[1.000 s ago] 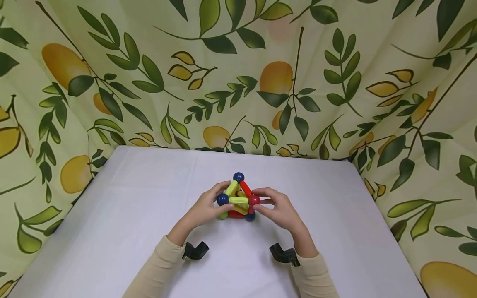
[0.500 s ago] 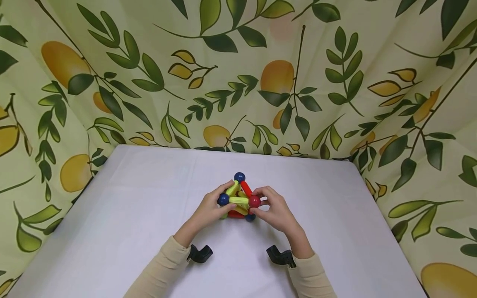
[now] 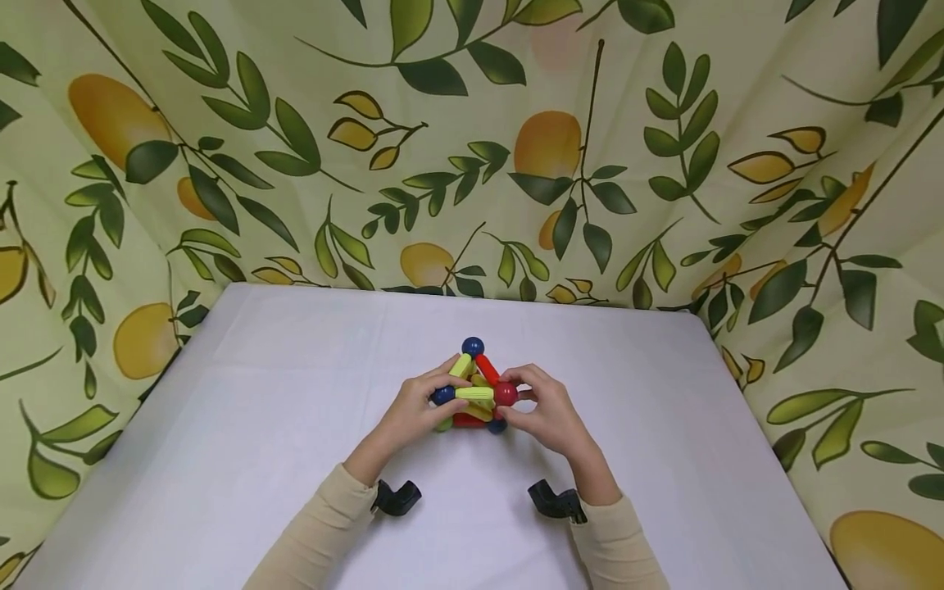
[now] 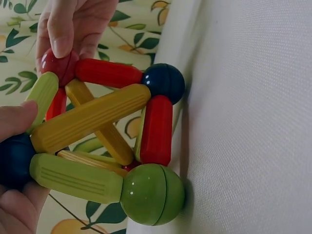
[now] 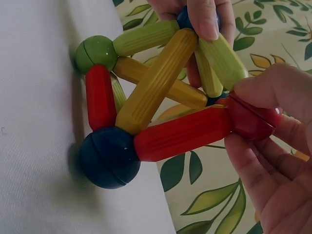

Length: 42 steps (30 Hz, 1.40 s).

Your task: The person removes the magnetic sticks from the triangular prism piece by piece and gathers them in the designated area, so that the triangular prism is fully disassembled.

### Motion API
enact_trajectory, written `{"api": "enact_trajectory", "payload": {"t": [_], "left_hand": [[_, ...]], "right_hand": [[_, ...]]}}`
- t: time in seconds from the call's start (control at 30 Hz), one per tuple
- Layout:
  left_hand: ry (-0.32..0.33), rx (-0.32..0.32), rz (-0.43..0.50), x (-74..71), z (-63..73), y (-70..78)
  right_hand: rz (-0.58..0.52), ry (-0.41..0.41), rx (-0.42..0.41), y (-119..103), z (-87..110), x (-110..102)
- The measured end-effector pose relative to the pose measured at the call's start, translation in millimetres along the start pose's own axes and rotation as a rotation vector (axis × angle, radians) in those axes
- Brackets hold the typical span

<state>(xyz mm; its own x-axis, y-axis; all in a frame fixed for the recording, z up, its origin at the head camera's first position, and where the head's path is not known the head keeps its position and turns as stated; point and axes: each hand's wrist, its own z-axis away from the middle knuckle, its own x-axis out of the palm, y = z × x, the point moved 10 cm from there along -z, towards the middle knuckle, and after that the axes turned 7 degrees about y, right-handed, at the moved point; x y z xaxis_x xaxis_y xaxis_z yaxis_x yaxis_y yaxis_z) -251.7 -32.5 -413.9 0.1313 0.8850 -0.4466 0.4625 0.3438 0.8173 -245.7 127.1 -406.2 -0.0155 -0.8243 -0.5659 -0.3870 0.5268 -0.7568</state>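
A frame of magnetic rods and balls stands on the white-covered table. My left hand grips the blue ball at its upper left corner, thumb tip by the light green rod. At the upper right corner my right hand pinches the red ball between thumb and fingers. Two yellow rods cross in the front face. Below, a green ball and another blue ball sit at the table, joined by a red rod. A third blue ball tops the back.
The white cloth covers the table around the frame of rods. Behind it hangs a leaf-and-fruit curtain. Black wrist mounts, one on the left and one on the right, jut inward from the beige sleeves.
My left fingers have shifted, one now reaching over the top of the blue ball. My right hand has closed in on the red ball. The frame of rods has hardly moved.
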Motion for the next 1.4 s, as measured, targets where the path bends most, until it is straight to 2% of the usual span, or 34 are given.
{"api": "enact_trajectory", "payload": {"t": [0.13,0.3,0.37,0.47,0.57,0.67,0.93,1.4], "left_hand": [[0.025,-0.015,0.019,-2.8,0.1,-1.3],[0.016,-0.005,0.031,4.1,-0.6,2.1],[0.026,0.0,0.019,4.9,-1.1,4.6],[0.069,-0.012,0.002,2.1,-1.4,6.0],[0.081,-0.013,-0.012,2.2,-2.3,7.3],[0.077,-0.011,-0.02,3.6,-2.6,7.7],[0.073,0.001,-0.02,6.9,-0.6,5.7],[0.083,0.035,-0.036,6.5,0.5,6.7]], "right_hand": [[-0.019,0.031,0.048,9.7,-0.6,-7.9],[-0.065,0.072,0.101,20.4,1.0,-19.7],[-0.121,0.05,0.106,21.9,-0.2,-17.3],[-0.259,-0.027,0.124,23.4,-1.8,-8.4],[-0.382,-0.099,0.142,23.7,-2.1,-2.3],[-0.434,-0.121,0.146,23.6,-1.7,-4.5],[-0.431,-0.056,0.182,33.0,2.6,-23.4],[-0.353,0.039,0.269,70.3,1.9,-32.0]]}}
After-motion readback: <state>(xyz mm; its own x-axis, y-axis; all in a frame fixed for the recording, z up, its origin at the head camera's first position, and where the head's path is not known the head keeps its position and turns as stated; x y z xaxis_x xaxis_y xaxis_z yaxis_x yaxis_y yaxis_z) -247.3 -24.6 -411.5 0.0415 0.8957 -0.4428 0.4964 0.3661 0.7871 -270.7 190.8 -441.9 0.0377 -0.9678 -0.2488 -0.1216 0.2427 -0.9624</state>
